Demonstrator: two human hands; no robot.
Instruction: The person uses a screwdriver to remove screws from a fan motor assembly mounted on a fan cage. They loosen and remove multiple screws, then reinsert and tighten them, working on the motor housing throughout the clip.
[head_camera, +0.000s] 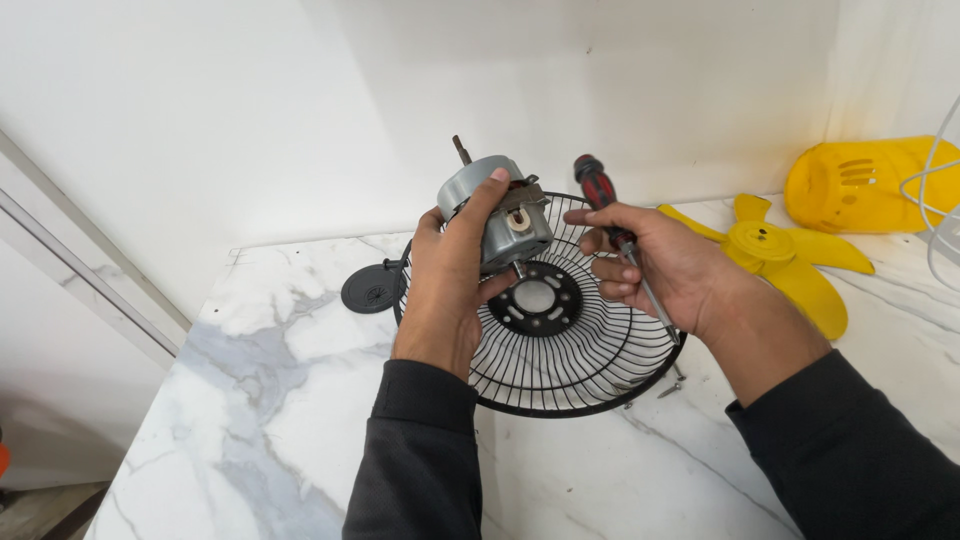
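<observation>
The left hand (447, 290) grips the grey motor (497, 212) above the black fan guard (560, 360). The right hand (655, 265) grips a screwdriver (612, 228). If the grip slips, the motor could drop onto the guard.

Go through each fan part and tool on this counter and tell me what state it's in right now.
Fan motor: lifted, gripped in left hand.
Screwdriver: held in right hand, tip pointing down.
Black wire grille: lying flat on marble counter, detached.
Yellow fan blade: removed, lying flat.
Yellow housing: off, set aside.
Black round cap: loose beside grille.
</observation>
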